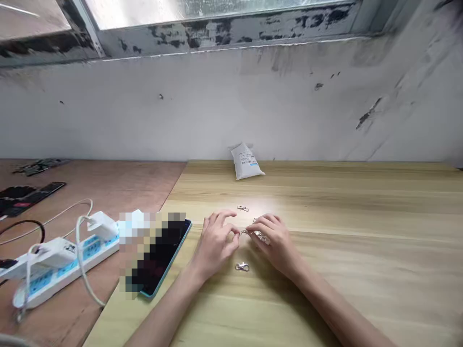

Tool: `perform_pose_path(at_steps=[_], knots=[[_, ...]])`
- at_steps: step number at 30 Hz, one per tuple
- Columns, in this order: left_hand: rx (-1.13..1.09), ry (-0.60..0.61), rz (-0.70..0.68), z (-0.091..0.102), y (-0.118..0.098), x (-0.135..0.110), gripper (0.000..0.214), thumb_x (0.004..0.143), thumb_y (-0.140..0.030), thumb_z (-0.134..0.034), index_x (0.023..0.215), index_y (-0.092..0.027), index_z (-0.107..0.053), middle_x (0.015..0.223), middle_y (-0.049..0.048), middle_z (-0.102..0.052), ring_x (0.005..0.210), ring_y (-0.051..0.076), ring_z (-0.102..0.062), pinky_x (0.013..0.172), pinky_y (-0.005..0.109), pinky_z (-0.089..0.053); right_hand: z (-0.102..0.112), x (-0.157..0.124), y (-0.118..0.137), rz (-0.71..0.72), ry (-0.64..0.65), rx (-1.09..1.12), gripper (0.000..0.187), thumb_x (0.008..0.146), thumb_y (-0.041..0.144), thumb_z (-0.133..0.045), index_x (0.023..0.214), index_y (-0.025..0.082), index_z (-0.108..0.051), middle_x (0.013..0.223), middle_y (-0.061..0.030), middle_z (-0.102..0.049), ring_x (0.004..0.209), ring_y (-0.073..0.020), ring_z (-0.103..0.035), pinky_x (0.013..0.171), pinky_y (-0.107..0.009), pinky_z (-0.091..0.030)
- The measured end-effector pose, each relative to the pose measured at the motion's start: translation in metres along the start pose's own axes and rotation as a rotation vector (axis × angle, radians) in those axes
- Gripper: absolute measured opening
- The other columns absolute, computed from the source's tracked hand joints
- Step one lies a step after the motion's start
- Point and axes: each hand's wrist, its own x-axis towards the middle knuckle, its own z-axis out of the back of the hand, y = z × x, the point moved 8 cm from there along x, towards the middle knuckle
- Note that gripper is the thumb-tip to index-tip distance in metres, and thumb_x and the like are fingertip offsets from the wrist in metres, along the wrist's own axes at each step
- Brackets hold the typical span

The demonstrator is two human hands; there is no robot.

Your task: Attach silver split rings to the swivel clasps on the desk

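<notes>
Silver clasp (256, 234) held by left hand (215, 243), right hand (275, 243), white pouch (246, 162) beyond

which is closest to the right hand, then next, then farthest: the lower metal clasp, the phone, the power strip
From the right hand:
1. Lower metal clasp, on the wooden table, just left of it
2. Phone, farther left on the table, mostly blurred
3. Power strip, farthest left, on the brown board

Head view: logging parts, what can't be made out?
The metal clasps: partly hidden by the fingers of both hands, so how they join is unclear.
The tablet or phone: mostly covered by pixelated blur.
The white packet: label print too small to read.
The dark flat object: cut off by the left frame edge.
</notes>
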Motion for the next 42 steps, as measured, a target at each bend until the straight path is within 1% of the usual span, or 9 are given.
perform_pose_path(at_steps=[5, 10, 14, 19, 25, 28, 32, 38, 42], knots=[[0.026, -0.002, -0.041, -0.002, -0.005, 0.001, 0.011, 0.091, -0.019, -0.054, 0.09, -0.021, -0.066, 0.125, 0.0064, -0.059, 0.12, 0.025, -0.049, 0.1, 0.044, -0.036, 0.003, 0.0, 0.011, 0.037, 0.067, -0.006, 0.013, 0.094, 0.017, -0.056, 0.092, 0.022, -0.067, 0.076, -0.0015, -0.067, 0.077, -0.0175, -0.055, 0.079, -0.035, -0.039], [0.001, -0.082, -0.096, 0.007, -0.014, 0.001, 0.012, 0.091, -0.02, -0.055, 0.09, -0.023, -0.067, 0.124, 0.0056, -0.059, 0.121, 0.024, -0.048, 0.1, 0.041, -0.036, -0.011, -0.008, -0.001, -0.093, 0.213, 0.111, 0.021, 0.092, 0.023, -0.058, 0.113, 0.022, -0.063, 0.105, -0.0086, -0.064, 0.097, -0.0218, -0.056, 0.086, -0.039, -0.041], [-0.009, -0.1, -0.149, 0.01, -0.021, 0.001, 0.012, 0.09, -0.02, -0.056, 0.089, -0.023, -0.067, 0.124, 0.0055, -0.06, 0.119, 0.024, -0.05, 0.098, 0.04, -0.036, -0.018, -0.011, -0.004, -0.13, 0.288, 0.243, 0.012, 0.095, 0.021, -0.053, 0.091, 0.022, -0.064, 0.095, -0.0053, -0.065, 0.093, -0.0198, -0.056, 0.084, -0.037, -0.042], [0.019, -0.089, -0.153, 0.008, -0.02, 0.002, 0.011, 0.09, -0.019, -0.056, 0.086, -0.022, -0.066, 0.124, 0.0057, -0.06, 0.121, 0.025, -0.049, 0.1, 0.041, -0.035, -0.008, -0.006, -0.009, -0.14, 0.215, 0.211, 0.008, 0.092, 0.021, -0.058, 0.089, 0.021, -0.065, 0.082, -0.0031, -0.067, 0.083, -0.0192, -0.055, 0.08, -0.037, -0.04], [0.055, -0.067, -0.111, 0.007, -0.013, 0.002, 0.012, 0.09, -0.019, -0.056, 0.086, -0.022, -0.066, 0.127, 0.0057, -0.059, 0.121, 0.024, -0.049, 0.101, 0.043, -0.034, -0.003, -0.004, 0.007, 0.007, 0.19, 0.195, 0.011, 0.094, 0.019, -0.057, 0.093, 0.024, -0.067, 0.082, -0.0021, -0.068, 0.081, -0.018, -0.054, 0.078, -0.035, -0.039], [0.053, -0.095, -0.111, 0.01, -0.013, 0.002, 0.011, 0.09, -0.019, -0.056, 0.087, -0.021, -0.067, 0.125, 0.0057, -0.06, 0.12, 0.024, -0.05, 0.099, 0.042, -0.036, -0.005, -0.005, 0.002, -0.076, 0.183, 0.191, 0.011, 0.093, 0.019, -0.056, 0.09, 0.023, -0.065, 0.083, -0.0029, -0.066, 0.081, -0.0186, -0.055, 0.078, -0.036, -0.04], [0.035, -0.153, -0.161, 0.015, -0.021, 0.001, 0.011, 0.09, -0.019, -0.057, 0.089, -0.022, -0.068, 0.123, 0.0058, -0.061, 0.119, 0.024, -0.051, 0.098, 0.041, -0.038, -0.006, -0.007, -0.006, -0.221, 0.17, 0.281, 0.012, 0.092, 0.023, -0.058, 0.103, 0.022, -0.062, 0.098, -0.0066, -0.065, 0.092, -0.0206, -0.058, 0.082, -0.037, -0.043], [0.043, -0.197, -0.196, 0.021, -0.028, 0.001, 0.012, 0.09, -0.018, -0.056, 0.087, -0.021, -0.067, 0.121, 0.0064, -0.062, 0.119, 0.023, -0.051, 0.105, 0.042, -0.034, -0.013, -0.007, -0.007, -0.241, 0.302, 0.35, 0.016, 0.094, 0.026, -0.055, 0.08, 0.022, -0.06, 0.082, -0.0019, -0.065, 0.082, -0.0181, -0.057, 0.081, -0.035, -0.042], [0.048, -0.133, -0.157, 0.015, -0.02, 0.002, 0.011, 0.09, -0.019, -0.056, 0.087, -0.021, -0.066, 0.124, 0.006, -0.061, 0.123, 0.024, -0.049, 0.108, 0.044, -0.032, 0.0, -0.002, -0.013, -0.17, 0.232, 0.193, 0.012, 0.094, 0.026, -0.057, 0.083, 0.021, -0.061, 0.081, -0.002, -0.065, 0.08, -0.0178, -0.057, 0.082, -0.036, -0.04]])
